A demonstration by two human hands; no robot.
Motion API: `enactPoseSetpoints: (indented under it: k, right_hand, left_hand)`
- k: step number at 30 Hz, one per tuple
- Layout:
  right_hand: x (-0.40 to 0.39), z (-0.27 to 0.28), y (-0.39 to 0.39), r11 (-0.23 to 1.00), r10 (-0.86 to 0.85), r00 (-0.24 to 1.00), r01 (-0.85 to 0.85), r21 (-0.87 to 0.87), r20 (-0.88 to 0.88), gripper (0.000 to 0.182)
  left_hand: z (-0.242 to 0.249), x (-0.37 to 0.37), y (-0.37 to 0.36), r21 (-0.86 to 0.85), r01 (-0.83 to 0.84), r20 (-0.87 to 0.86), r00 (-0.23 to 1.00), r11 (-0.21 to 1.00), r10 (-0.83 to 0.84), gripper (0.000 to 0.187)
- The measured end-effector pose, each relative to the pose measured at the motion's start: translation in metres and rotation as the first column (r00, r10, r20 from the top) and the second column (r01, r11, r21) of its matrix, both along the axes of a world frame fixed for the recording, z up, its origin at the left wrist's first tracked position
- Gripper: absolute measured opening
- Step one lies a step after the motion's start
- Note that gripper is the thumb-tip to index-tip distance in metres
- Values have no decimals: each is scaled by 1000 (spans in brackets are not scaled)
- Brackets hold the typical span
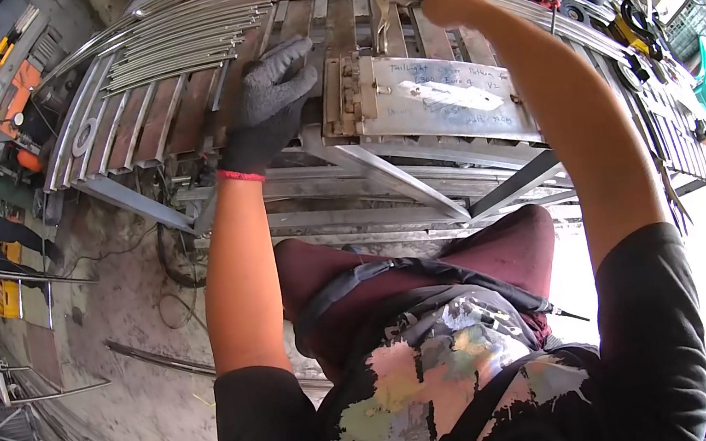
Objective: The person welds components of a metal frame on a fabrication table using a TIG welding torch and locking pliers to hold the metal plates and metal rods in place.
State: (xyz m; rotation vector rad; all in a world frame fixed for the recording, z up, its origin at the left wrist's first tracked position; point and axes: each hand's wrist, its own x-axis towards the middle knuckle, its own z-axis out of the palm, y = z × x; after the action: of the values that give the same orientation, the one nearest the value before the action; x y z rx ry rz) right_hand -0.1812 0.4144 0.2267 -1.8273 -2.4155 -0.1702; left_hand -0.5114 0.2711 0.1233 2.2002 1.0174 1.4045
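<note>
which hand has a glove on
The left hand: it wears a dark grey glove with a red cuff, while the right hand is bare.

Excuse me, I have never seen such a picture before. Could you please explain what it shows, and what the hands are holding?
This is one picture, from a camera on a person's head, looking forward and down. The left hand, in a grey glove, is open and seems empty. The bare right hand is beside a metal tool; its grip is unclear. On the slatted bench lie thin metal rods and a metal plate with handwriting.
</note>
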Motion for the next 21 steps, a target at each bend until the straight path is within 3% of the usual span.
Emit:
enactPoseSetpoints:
  k: [3,4,5,6,7,8,9,11,12,13,15,16,18,19,20,21]
  right_hand:
    - [20,27,14,998,51,963,-37,-55,265,31]
    - [30,32,8,998,9,1000,-10,-67,-12,28]
    - [39,36,3,998,-17,956,-4,-69,-294,25]
    - [50,34,-1,993,-50,760,-33,-115,-648,23]
    - [58,34,-6,987,-94,439,-77,-142,-893,21]
    - [44,50,-54,952,-152,195,-235,-197,-969,18]
    - [41,54,-90,880,-157,67,-443,-170,-985,23]
    - [12,50,-176,805,-64,17,-590,-62,-998,26]
    - [11,42,-208,822,232,361,-569,-17,-903,25]
    - [3,39,-240,812,265,417,-583,-32,-869,31]
    - [-8,30,-294,697,-86,368,-642,-319,-926,48]
    - [-13,19,-313,582,-277,351,-680,-447,-894,59]
    - [-20,-32,-335,296,-638,147,-859,-418,-756,76]
    - [-28,-53,-346,259,-669,115,-890,-375,-735,76]
    - [-33,-64,-358,226,-766,46,-914,-336,-641,60]
    - [-45,-73,-365,218,-813,50,-898,-382,-580,61]
  left_hand:
    - [5,2,-5,-52,-62,49,997,997,65,45]
    - [4,2,-6,-56,-82,93,992,995,87,42]
    - [4,4,-7,-59,-100,137,985,993,107,39]
    - [7,8,-10,-76,-103,244,963,992,119,37]
    - [9,12,-12,-88,-103,349,928,991,128,36]
    - [19,20,-25,-113,-84,502,855,990,129,35]
    - [26,25,-37,-116,-94,564,813,989,143,36]
    - [37,28,-64,-99,-155,608,773,983,183,40]
    - [41,27,-84,-85,-209,590,777,974,218,43]
    - [59,32,-117,-374,-158,501,795,914,343,48]
    - [62,29,-164,-636,93,437,861,766,258,59]
    - [59,33,-181,-625,248,514,844,740,151,67]
    - [48,41,-208,-624,529,667,744,575,41,85]
    - [40,46,-219,-624,639,734,677,450,56,95]
    - [28,50,-220,-514,783,857,483,351,178,77]
    - [13,46,-218,-523,798,851,468,300,238,69]
